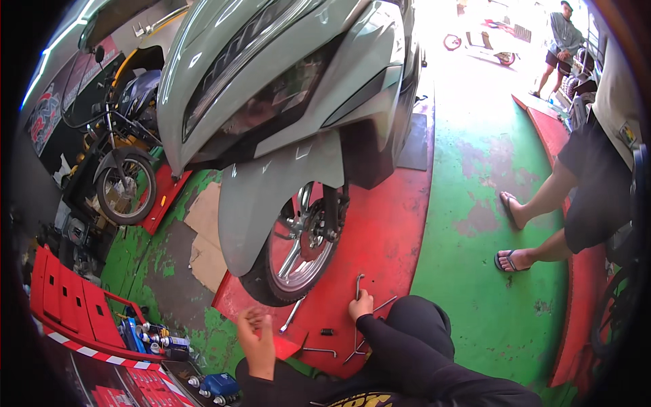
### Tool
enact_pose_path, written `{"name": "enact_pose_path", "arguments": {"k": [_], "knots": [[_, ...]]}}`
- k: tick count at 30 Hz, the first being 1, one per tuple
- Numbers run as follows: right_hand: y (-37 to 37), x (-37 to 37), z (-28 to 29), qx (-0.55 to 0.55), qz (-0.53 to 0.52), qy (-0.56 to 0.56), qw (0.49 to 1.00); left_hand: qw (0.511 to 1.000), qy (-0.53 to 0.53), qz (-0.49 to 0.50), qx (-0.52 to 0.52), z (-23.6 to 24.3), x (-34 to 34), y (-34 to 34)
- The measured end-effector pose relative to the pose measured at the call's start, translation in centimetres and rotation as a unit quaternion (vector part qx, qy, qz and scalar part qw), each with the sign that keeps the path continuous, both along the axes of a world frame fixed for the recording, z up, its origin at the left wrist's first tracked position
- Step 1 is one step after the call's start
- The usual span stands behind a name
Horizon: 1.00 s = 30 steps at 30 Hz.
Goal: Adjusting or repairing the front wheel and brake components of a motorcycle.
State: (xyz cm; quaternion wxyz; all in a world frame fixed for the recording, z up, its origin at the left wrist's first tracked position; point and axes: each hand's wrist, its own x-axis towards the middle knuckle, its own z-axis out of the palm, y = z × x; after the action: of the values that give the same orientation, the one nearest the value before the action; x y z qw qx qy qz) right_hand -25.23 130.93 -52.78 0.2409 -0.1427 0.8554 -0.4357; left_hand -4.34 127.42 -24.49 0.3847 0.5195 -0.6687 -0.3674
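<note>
A grey-green scooter [271,88] stands over a red platform [386,224], its nose toward the person seated at the near end, and low in front of it the front wheel [305,251] shows its silver spokes and brake disc. The right hand [361,306] is closed around a slim metal tool [359,281], whose upper end pokes up out of the fist, just above the platform and to the right of the tyre. The left hand [256,342] is raised nearer the tyre's bottom, half open with the fingers loosely curled; I can't see anything in it. Between the two lie a silver wrench [292,315], slanting beside the tyre, and a small black cylinder [327,332], with a bent metal rod [321,351] nearer the lap. A branching metal wrench [356,344] lies by the right forearm. Over on the left sits a red tool cabinet [74,298], and to the right a bystander in dark shorts [597,193] stands in flip-flops on the green floor [468,285].
</note>
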Motion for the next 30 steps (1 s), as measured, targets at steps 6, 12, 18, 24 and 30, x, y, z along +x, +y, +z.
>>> {"name": "enact_pose_path", "arguments": {"k": [6,12,18,24,30], "knots": [[1.3,-2.1,2.3,0.064,0.032,-0.006,0.997,0.983,-0.022,0.045,-0.175,3.2,-2.3,-2.7],[-2.6,-10.7,12.2,-0.313,-0.128,0.084,0.937,0.993,0.001,0.003,-0.115,-0.3,-3.2,-5.1],[-5.2,-15.9,41.0,-0.599,0.007,0.402,0.692,0.995,0.074,-0.009,-0.07,-1.5,-3.0,-5.3],[-12.6,-15.3,45.5,-0.534,0.022,0.546,0.645,0.995,0.056,-0.022,-0.074,-0.2,-3.5,-7.3],[-15.6,-16.5,45.7,-0.566,-0.064,0.552,0.609,0.998,0.038,-0.032,-0.041,-1.3,-2.5,-8.4]]}}
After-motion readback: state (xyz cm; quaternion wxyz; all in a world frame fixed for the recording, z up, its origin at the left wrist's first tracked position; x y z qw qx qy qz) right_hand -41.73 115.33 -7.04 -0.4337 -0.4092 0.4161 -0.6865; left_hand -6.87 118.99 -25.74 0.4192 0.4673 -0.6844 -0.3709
